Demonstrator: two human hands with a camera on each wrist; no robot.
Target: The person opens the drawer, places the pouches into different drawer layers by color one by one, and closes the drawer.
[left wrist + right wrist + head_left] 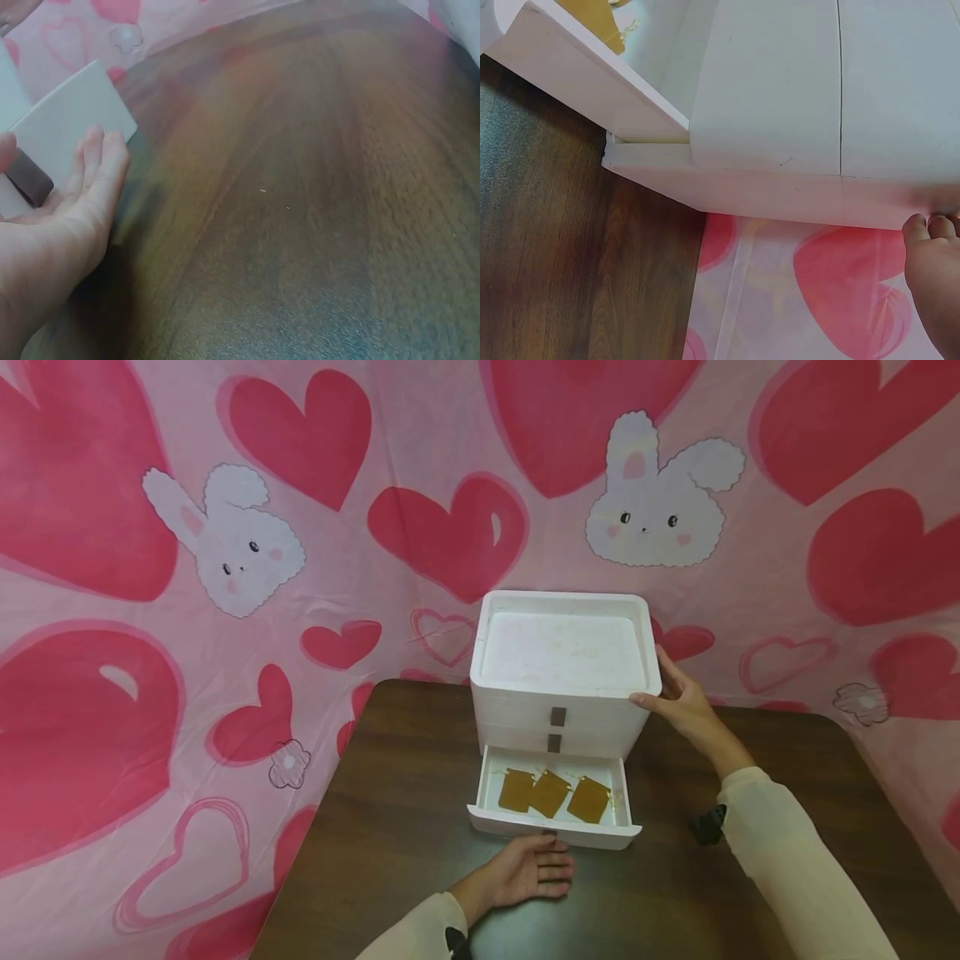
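A white drawer unit [551,727] stands on the table with its lowest drawer [486,823] pulled out. Inside lie three flat brown pieces [589,800] with thin light strings at their corners. My left hand [525,870] is palm up at the drawer's front, thumb beside the small dark pull tab [30,178]. Its fingers, loosely extended, reach along the front; contact with the tab is unclear. My right hand [686,706] rests on the unit's upper right corner, thumb at the front edge. Fingertips [916,227] touch the side wall, and part of this hand is out of the right wrist view.
Two upper drawers stay closed, each with a dark tab [558,717]. The unit's top is a shallow rimmed tray [566,687]. Behind the dark wooden table [405,752] hangs a pink cloth [420,435] with hearts and rabbits.
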